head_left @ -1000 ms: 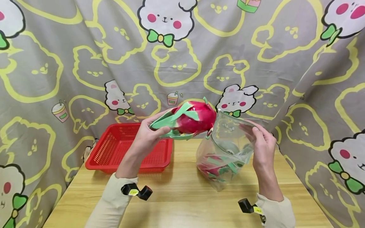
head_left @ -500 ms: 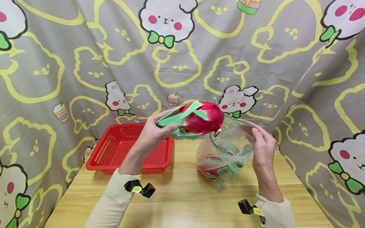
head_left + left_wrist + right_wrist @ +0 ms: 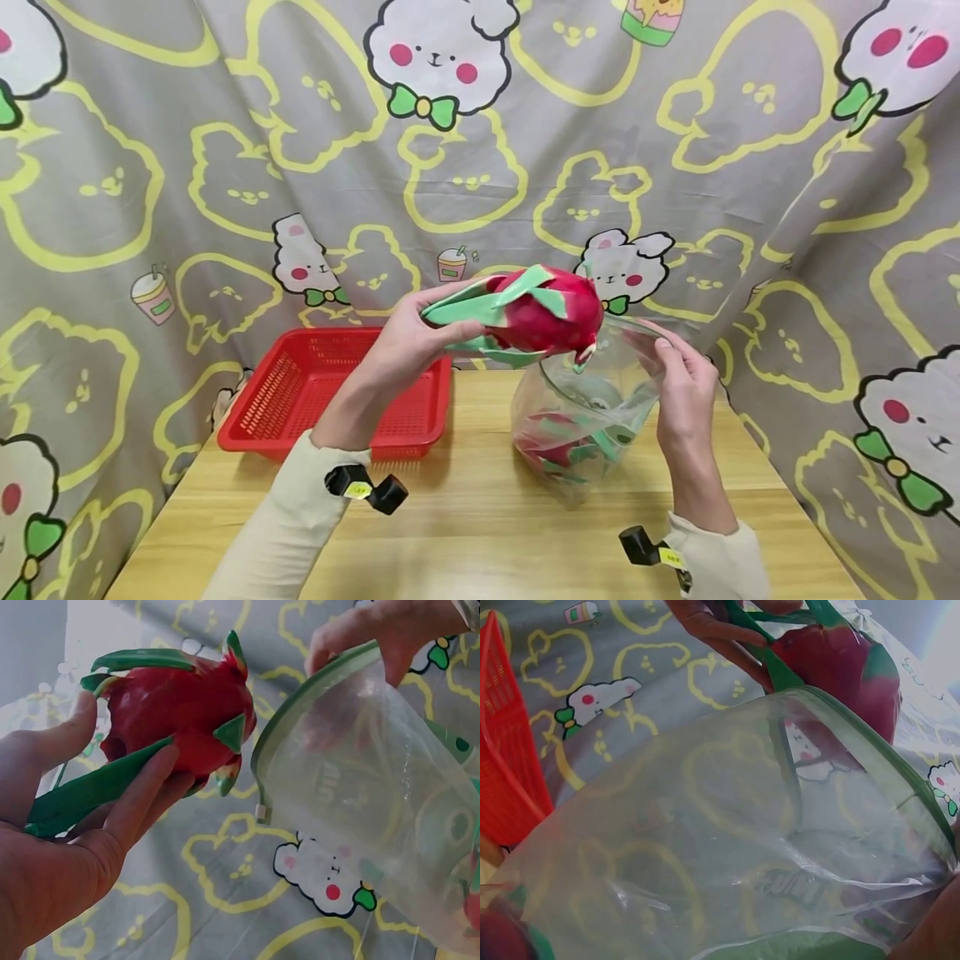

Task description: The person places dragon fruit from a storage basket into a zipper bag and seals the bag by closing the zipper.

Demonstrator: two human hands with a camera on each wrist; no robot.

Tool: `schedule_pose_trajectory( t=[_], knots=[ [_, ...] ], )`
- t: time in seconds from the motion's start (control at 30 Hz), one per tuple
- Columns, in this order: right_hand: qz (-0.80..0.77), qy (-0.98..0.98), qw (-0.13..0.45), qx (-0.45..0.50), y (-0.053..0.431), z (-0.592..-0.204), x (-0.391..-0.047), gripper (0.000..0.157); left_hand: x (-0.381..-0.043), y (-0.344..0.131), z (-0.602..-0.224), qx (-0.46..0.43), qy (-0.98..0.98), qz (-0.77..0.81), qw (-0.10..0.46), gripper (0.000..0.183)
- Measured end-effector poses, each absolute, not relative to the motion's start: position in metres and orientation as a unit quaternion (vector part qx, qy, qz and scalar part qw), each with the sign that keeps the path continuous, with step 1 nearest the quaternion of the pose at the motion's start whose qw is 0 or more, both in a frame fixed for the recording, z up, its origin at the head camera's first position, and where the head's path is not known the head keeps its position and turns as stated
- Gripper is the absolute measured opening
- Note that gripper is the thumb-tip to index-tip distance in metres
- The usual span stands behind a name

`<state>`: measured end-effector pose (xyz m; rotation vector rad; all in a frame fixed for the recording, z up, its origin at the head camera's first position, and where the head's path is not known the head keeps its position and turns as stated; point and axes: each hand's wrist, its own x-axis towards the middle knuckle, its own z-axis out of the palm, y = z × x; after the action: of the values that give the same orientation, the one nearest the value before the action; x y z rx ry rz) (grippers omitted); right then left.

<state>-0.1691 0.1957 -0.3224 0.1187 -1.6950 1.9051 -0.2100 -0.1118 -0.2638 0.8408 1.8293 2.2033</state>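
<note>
A red dragon fruit (image 3: 551, 315) with green scales lies sideways in my left hand (image 3: 408, 337), the thumb and fingers gripping its leafy end. Its other end is over the mouth of a clear zip bag (image 3: 592, 392) with a green rim. My right hand (image 3: 684, 375) pinches that rim at the right, holding the mouth apart. Low in the bag sits another dragon fruit (image 3: 551, 446), seen through the plastic. From the left wrist view, the held dragon fruit (image 3: 176, 712) is just outside the bag's green rim (image 3: 307, 690).
A red plastic basket (image 3: 240, 429) with perforated sides stands on the left of the wooden table (image 3: 480, 542). Behind the table hangs a grey curtain (image 3: 480, 242) with cartoon print. A black wrist camera (image 3: 386, 493) sticks out from the left sleeve.
My left hand has carried the dragon fruit rightward, from beside the bag to over its mouth. The right hand keeps its pinch on the rim, almost unmoved.
</note>
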Motion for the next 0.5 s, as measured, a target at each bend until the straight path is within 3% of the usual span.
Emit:
schedule_pose_trajectory(
  t=[0.5],
  knots=[
    [0.713,-0.641,0.283,0.041,0.194,-0.322,-0.167,0.036,-0.211,-0.104,-0.246,0.289,0.666,0.682,0.087,0.046]
  ],
)
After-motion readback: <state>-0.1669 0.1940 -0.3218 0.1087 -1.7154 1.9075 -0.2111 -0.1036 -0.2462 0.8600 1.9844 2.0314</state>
